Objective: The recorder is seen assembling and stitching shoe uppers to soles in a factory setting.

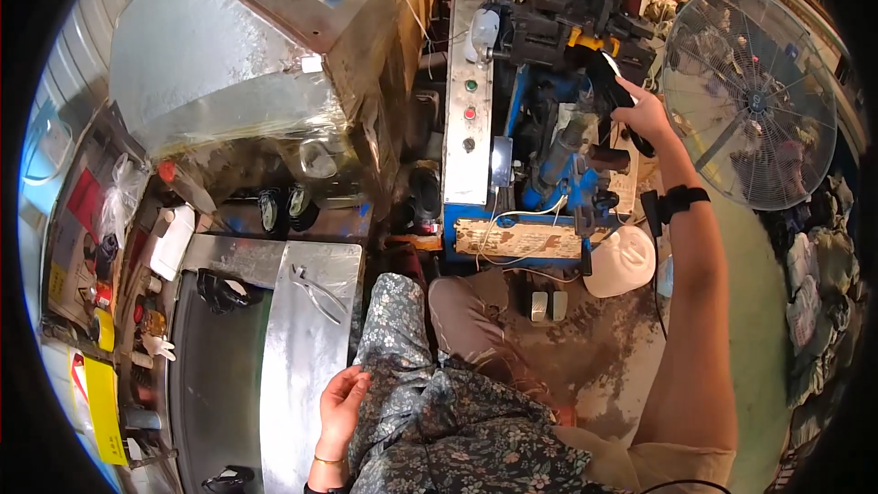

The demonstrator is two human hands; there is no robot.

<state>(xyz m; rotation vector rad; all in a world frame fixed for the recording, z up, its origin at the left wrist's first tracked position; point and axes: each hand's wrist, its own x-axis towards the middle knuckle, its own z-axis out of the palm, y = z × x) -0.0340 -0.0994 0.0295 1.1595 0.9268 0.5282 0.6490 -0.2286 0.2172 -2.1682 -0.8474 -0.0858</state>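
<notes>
My right hand (642, 119) reaches far forward to the blue machine (558, 165) and grips a black shoe (605, 91) at the machine's head. Part of the shoe is hidden by my fingers and the dark machine parts. My left hand (341, 405) rests near my lap, beside the metal tabletop (297, 375); its fingers are curled together with nothing visible in them. Pincers (316, 295) with metal handles lie on that tabletop, ahead of my left hand. A yellow part (590, 40) sits on the machine just beyond the shoe.
A panel with green and red buttons (469, 101) stands left of the machine. A large fan (754, 101) is at the right. Left lie a dark conveyor belt (219, 357) with black shoes (224, 291) and a metal hood (210, 46). A whitish jug (622, 262) stands on the floor.
</notes>
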